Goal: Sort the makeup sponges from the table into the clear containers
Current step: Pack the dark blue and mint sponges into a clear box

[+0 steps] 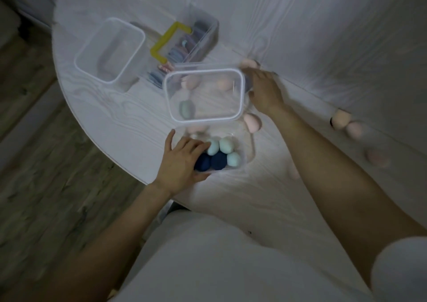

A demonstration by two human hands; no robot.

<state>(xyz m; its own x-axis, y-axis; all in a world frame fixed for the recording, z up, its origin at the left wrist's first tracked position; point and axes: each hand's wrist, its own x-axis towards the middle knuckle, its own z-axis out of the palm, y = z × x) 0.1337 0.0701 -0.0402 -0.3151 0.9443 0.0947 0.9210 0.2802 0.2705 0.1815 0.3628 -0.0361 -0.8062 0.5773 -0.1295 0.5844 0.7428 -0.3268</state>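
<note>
My right hand (265,91) grips the right rim of a clear container (203,72) at the table's middle; through it show two pink sponges (191,82) and a green sponge (187,109). Nearer me stands another clear container (251,149) holding dark-blue sponges (218,160) and light-blue sponges (227,145). My left hand (178,163) rests on its left end, fingers spread over the dark-blue ones, thumb along the front wall. Loose pink sponges lie beside the containers (253,122), behind my right hand (249,64) and at the right (341,119).
An empty clear container (111,50) sits at the back left. Behind it is a clear box with a yellow handle (171,40) holding blue and pink items. The round white table (104,107) ends close to my left hand, above a wooden floor.
</note>
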